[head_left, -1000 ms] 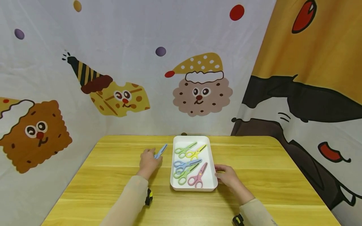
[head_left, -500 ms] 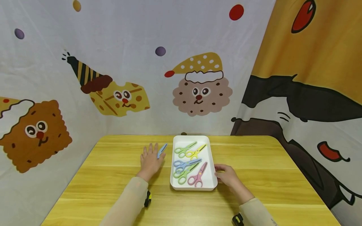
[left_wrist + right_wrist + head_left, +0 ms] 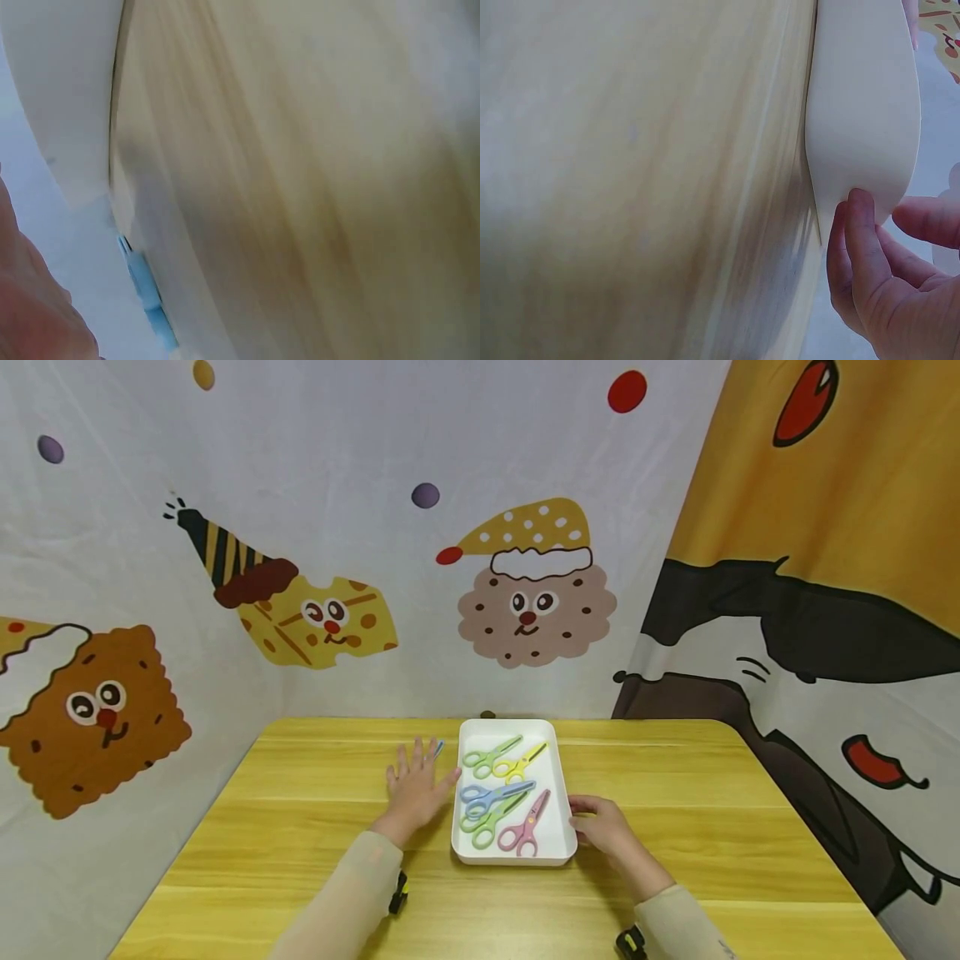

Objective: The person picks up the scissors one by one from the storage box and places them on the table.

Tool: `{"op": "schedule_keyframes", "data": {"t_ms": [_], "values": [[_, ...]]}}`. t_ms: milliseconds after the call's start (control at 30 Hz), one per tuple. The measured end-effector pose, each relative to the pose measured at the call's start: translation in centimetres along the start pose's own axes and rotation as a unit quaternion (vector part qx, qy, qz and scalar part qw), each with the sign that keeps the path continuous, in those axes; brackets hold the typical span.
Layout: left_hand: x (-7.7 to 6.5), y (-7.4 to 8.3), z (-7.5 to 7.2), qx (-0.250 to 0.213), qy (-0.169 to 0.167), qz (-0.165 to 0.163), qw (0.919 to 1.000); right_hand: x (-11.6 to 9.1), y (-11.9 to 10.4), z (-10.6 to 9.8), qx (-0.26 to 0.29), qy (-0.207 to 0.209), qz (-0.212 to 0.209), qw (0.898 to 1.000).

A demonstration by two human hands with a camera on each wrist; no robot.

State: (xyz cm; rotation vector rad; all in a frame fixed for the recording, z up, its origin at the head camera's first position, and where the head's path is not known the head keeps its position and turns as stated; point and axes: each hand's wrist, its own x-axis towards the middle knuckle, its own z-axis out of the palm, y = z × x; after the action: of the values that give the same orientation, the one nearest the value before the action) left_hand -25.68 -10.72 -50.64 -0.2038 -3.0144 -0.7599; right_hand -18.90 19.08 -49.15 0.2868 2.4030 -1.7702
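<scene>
Cloth backdrop [image 3: 352,468] behind, cookie print [image 3: 105,727] at far left. Next, the left of the two hands [image 3: 416,789]: palm down, fingers spread wide and holding nothing, thumb reaching the tray's left edge (contact there cannot be told). Just beyond its fingertips, a blue item [image 3: 439,748] lies on the table [image 3: 330,802], mostly hidden from the head view; the left wrist view shows more of it.

Tray [image 3: 517,862], white, stands mid-table. Inside, far end: green scissors [image 3: 495,755], then yellow scissors [image 3: 521,767]. Near end: blue scissors [image 3: 495,797] lying across a second green pair [image 3: 498,818], pink scissors [image 3: 527,828] to their right.

Right hand [image 3: 603,827]: fingers lightly bent, fingertips touching the tray's right wall, thumb apart from them at the rim; whether it grips cannot be told.
</scene>
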Motion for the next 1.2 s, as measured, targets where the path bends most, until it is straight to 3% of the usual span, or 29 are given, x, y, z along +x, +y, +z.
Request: {"op": "schedule_keyframes", "data": {"t_ms": [467, 767, 1033, 1200], "values": [[-0.8, 3.2, 1.1, 0.009, -0.008, 0.105, 0.9944, 0.0, 0.0, 0.0, -0.002, 0.001, 0.002, 1.000], [-1.1, 5.0, 2.0, 0.054, -0.022, 0.115, 0.9916, -0.1, 0.0, 0.0, 0.001, 0.001, 0.002, 1.000], [-2.0, 6.5, 2.5, 0.053, -0.038, 0.148, 0.9868, -0.1, 0.1, 0.0, 0.006, 0.002, 0.002, 1.000], [-2.1, 6.8, 3.2, 0.047, -0.028, 0.168, 0.9843, 0.0, 0.1, 0.0, 0.004, 0.001, 0.002, 1.000]]}}
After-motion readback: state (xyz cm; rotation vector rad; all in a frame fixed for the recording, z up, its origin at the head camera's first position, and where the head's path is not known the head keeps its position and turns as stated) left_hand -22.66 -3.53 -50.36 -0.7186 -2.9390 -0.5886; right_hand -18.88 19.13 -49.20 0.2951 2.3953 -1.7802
